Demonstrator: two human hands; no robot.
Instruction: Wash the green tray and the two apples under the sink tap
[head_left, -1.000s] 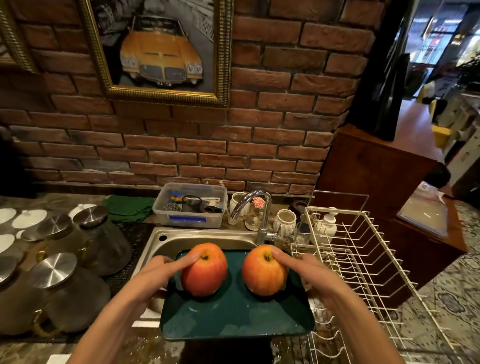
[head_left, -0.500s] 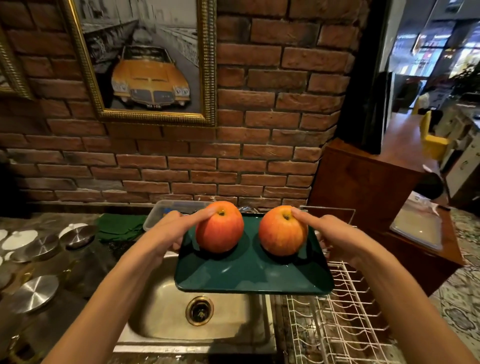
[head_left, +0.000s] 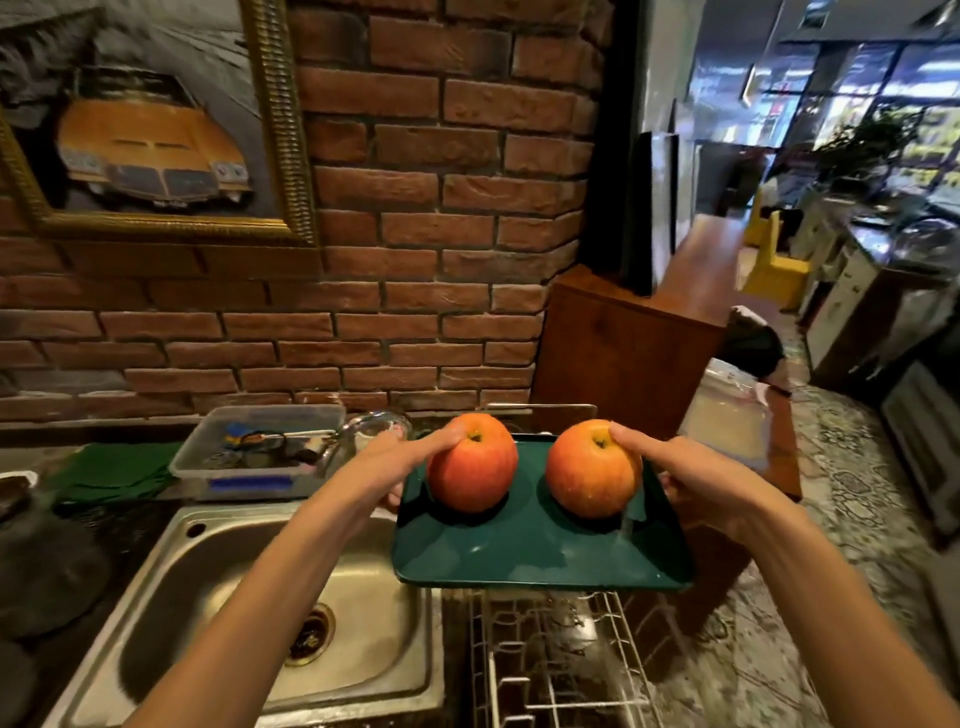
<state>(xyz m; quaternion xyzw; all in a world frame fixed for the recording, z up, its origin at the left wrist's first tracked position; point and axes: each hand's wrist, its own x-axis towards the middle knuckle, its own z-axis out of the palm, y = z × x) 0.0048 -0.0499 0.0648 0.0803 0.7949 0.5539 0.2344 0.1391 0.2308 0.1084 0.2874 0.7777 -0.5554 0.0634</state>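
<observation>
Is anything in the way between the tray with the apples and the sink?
Nothing visible. The green tray with both apples is held over the drying rack, right of the sink, whose basin is open. The tap isn't visible.

We find no readable text. The plate on the car in the framed painting is a blur, characters not legible. The blue label on the clear tub shows no letters we can make out. Lit windows far right: smeared, nothing readable.
</observation>
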